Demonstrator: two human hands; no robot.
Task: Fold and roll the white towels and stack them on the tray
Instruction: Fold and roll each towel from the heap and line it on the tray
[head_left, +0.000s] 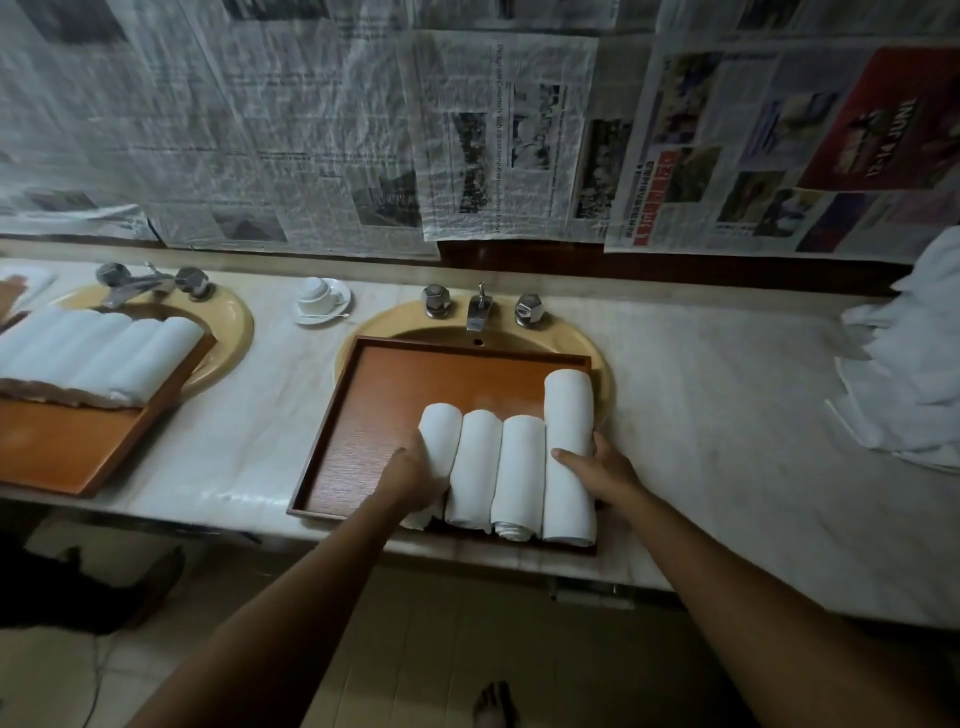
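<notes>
White rolled towels (511, 467), four abreast, at 5 o'clock on wooden tray (415, 374). Left hand (415, 470) and right hand (597, 467), fingers curled round outer rolls, apparently squeezing the row tight.

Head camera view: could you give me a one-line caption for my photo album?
Two hands, left and right, square up four rolled white towels on a wooden tray over a sink.
</notes>
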